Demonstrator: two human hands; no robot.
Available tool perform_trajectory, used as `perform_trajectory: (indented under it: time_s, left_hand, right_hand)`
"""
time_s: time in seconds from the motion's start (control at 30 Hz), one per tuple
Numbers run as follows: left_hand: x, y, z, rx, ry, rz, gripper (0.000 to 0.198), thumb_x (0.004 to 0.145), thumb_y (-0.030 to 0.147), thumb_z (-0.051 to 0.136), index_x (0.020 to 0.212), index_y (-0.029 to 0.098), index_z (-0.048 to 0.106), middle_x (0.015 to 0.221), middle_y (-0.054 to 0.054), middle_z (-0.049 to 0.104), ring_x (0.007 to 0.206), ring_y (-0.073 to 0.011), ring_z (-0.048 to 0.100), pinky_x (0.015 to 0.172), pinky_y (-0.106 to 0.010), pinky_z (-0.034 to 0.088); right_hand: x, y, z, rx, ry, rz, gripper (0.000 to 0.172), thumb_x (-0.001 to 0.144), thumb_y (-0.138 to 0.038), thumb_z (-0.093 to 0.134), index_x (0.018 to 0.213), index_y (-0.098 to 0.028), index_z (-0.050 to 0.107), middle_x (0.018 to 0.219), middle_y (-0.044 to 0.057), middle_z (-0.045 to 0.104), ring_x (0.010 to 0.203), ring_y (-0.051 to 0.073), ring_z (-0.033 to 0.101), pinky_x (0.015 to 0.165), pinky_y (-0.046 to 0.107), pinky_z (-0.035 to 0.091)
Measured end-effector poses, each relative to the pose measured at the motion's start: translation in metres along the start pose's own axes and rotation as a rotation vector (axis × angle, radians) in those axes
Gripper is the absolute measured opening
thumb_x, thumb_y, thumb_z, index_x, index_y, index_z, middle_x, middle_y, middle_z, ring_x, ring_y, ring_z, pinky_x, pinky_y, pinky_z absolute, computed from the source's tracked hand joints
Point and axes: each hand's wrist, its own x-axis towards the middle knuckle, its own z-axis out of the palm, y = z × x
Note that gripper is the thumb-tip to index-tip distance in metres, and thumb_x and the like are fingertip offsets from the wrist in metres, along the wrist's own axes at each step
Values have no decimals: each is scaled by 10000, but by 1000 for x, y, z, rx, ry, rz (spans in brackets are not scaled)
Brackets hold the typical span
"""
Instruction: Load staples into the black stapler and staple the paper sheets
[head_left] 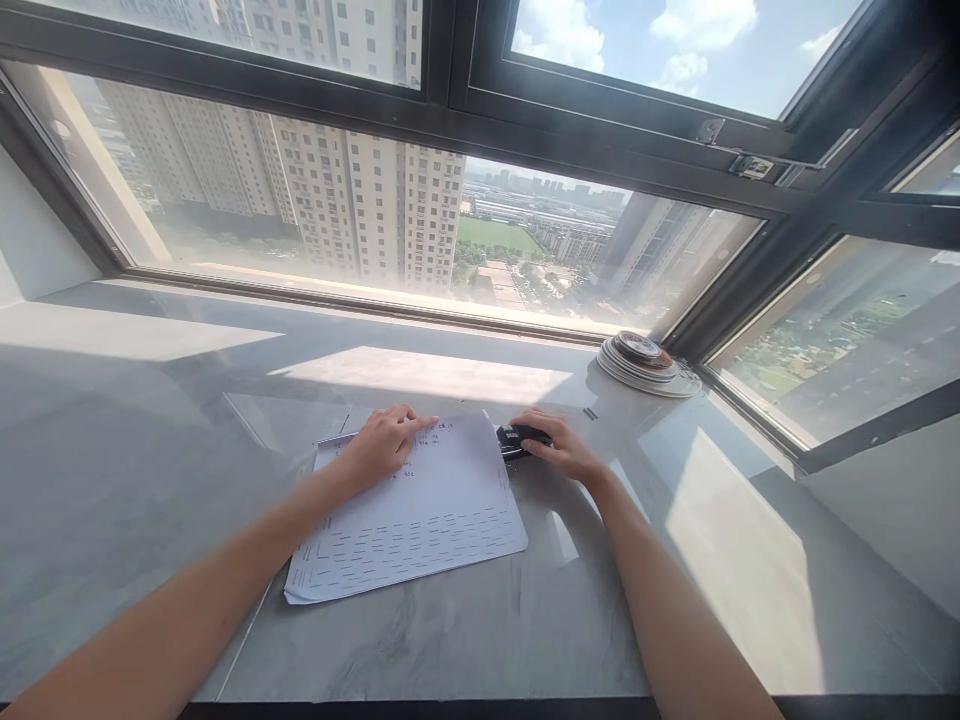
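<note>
Grey marbled windowsill (150, 430), sunlit, below dark-framed window. Stack of round plates (634, 376) near window corner, smaller round pieces on top. Marked paper sheets (450, 500) lie under left hand (386, 440): fingers released, index extended. Right hand (564, 449): fingers grasping black stapler (516, 437), one end at sheets' right edge; overlap unclear.
</note>
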Motion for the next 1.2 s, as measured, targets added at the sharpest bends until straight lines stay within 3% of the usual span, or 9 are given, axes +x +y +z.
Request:
perform_trajectory:
  time_s: [0.13, 0.43, 0.53, 0.63, 0.9, 1.2]
  left_hand:
    - [-1, -2, 0, 16, -13, -28, 526, 969, 168, 377, 1408, 323, 623, 1079, -83, 637, 817, -191, 635, 1000, -485, 479]
    - [-3, 1, -1, 94, -15, -29, 514, 947, 187, 401, 1380, 305, 650, 1067, -88, 626, 898, -234, 629, 952, -470, 502]
    - [-2, 4, 2, 125, -14, -9, 510, 952, 176, 388, 1373, 289, 654, 1062, -96, 619, 921, -239, 617, 960, -482, 488]
    - [0, 5, 6, 149, -15, 2, 505, 953, 165, 380, 1352, 277, 668, 1044, -102, 612, 926, -242, 607, 929, -471, 495]
    - [4, 15, 5, 145, 3, -1, 546, 923, 80, 341, 1309, 241, 692, 1063, -115, 596, 883, -227, 576, 865, -459, 515]
    - [4, 9, 8, 38, 73, 11, 453, 987, 158, 385, 1240, 294, 735, 1067, -91, 580, 806, -191, 537, 865, -454, 528]
  right_hand:
    - [0, -3, -1, -6, -2, 10, 260, 983, -371, 555, 1166, -225, 668, 1022, 71, 674, 951, 245, 618, 871, 395, 485]
    - [4, -13, 4, -54, 61, 7, 309, 1022, -448, 479, 1137, -236, 672, 1056, 75, 695, 978, 247, 631, 878, 386, 484]
    - [11, -15, 13, -63, 161, 28, 410, 1060, -484, 365, 1058, -239, 695, 970, 73, 700, 914, 239, 632, 829, 377, 487]
    - [16, -17, 23, -127, 171, 36, 512, 1063, -529, 314, 902, -233, 700, 828, 67, 666, 801, 227, 605, 736, 353, 472]
    - [20, -23, 35, -319, 165, 151, 548, 1076, -433, 281, 623, -213, 496, 619, 12, 504, 610, 165, 485, 579, 299, 305]
    - [24, -28, 40, -459, 104, 141, 534, 1063, -360, 322, 554, -206, 373, 574, -4, 445, 579, 150, 438, 668, 311, 331]
